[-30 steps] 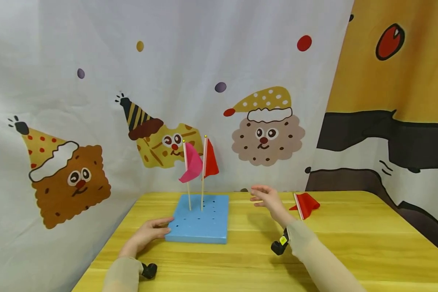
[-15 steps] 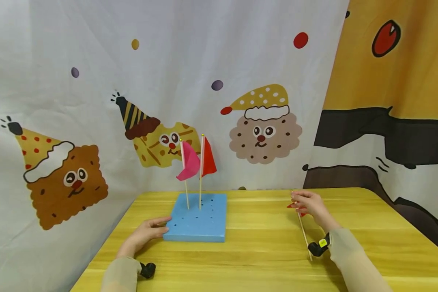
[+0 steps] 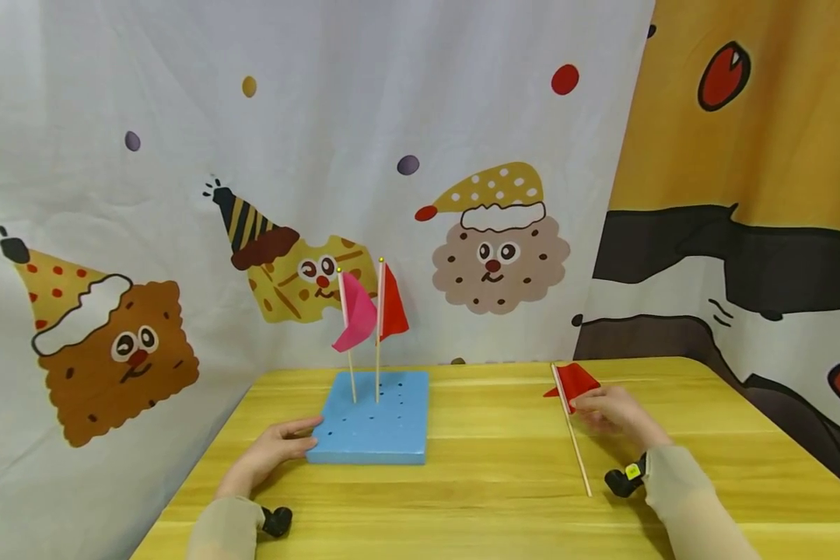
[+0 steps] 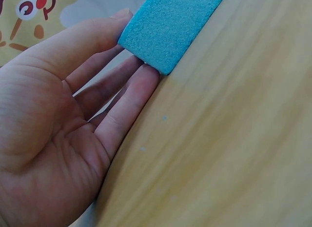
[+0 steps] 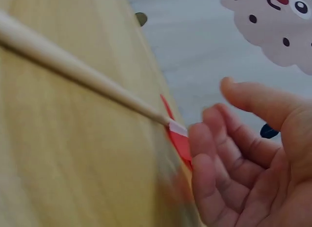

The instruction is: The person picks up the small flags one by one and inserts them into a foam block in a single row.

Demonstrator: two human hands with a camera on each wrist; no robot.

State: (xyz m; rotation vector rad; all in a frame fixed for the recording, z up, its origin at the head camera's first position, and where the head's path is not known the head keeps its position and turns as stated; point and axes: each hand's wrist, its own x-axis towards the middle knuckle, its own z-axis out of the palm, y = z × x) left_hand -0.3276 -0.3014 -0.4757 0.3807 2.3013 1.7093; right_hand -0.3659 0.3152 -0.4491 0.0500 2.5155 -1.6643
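My left hand (image 3: pixel 269 455) rests at the left edge of a blue foam board (image 3: pixel 374 428) with small holes. In the left wrist view its nearly straight fingers touch the board's corner, thumb near the upper edge. A pink flag (image 3: pixel 355 315) and a red flag (image 3: pixel 392 307) stand in the board on thin wooden sticks. Further right, another red flag (image 3: pixel 575 381) lies on the table, its stick (image 3: pixel 578 455) pointing toward me. My right hand (image 3: pixel 619 412) is beside its cloth, overlapping it. In the right wrist view the fingers are loosely bent, thumb apart, with nothing held.
The wooden table (image 3: pixel 490 490) carries the board and the loose flag. Behind it hangs a white curtain (image 3: pixel 350 101) printed with cartoon biscuits, with a yellow and black pattern at the right. A black wrist camera (image 3: pixel 624 482) sits near the loose stick.
My right hand moved from mid-table rightward over the loose red flag, then back toward me to its right side. My left hand stays at the board. The view turned slightly right.
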